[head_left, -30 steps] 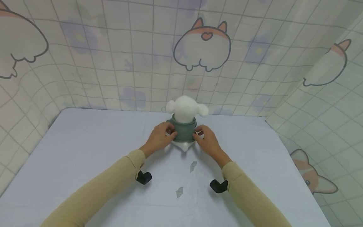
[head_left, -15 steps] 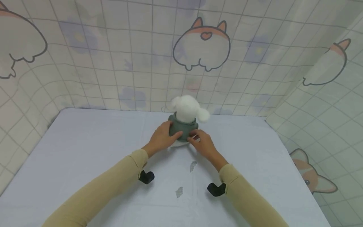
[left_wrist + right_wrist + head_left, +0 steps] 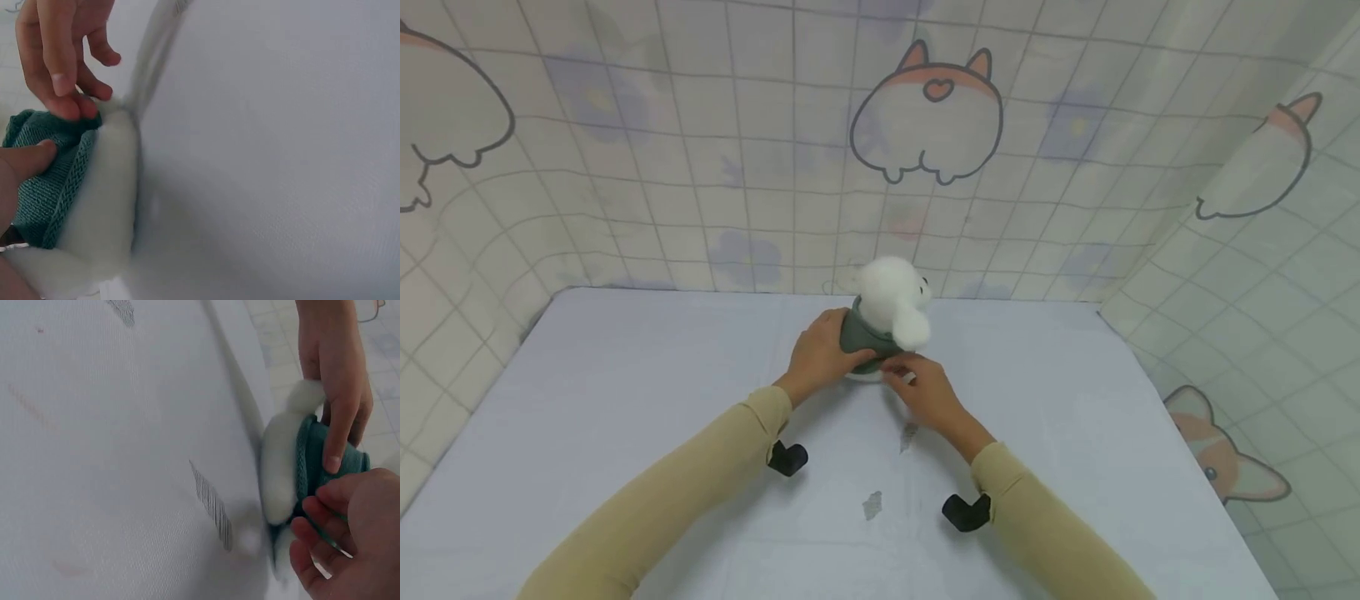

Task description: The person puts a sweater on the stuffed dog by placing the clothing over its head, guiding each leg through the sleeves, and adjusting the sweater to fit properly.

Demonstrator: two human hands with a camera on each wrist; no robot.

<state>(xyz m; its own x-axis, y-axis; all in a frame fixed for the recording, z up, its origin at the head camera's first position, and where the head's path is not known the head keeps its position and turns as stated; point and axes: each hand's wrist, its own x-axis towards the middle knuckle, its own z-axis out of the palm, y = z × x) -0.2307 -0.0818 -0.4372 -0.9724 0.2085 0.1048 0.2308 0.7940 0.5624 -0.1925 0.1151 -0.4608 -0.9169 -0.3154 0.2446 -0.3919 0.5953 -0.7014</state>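
Observation:
A white plush toy with floppy ears and a green knitted sweater sits on the table, its head turned to the right. My left hand grips it around the sweater from the left side, thumb across the knit in the left wrist view. With thumb and forefinger, my right hand pinches the sweater's lower edge; its other fingers are loosely bent in the right wrist view. Below the hem, the toy's white lower body shows. The toy's far side is hidden.
The white-covered table meets a grid-patterned curtain with cartoon corgis just behind the toy. Two grey torn-looking marks show on the cover nearer the front. Black wrist-worn pieces stick out below both sleeves.
The toy has turned from its back facing me to its head pointing right. My left hand has wrapped further round the sweater, and my right hand has moved left and lower along its hem.

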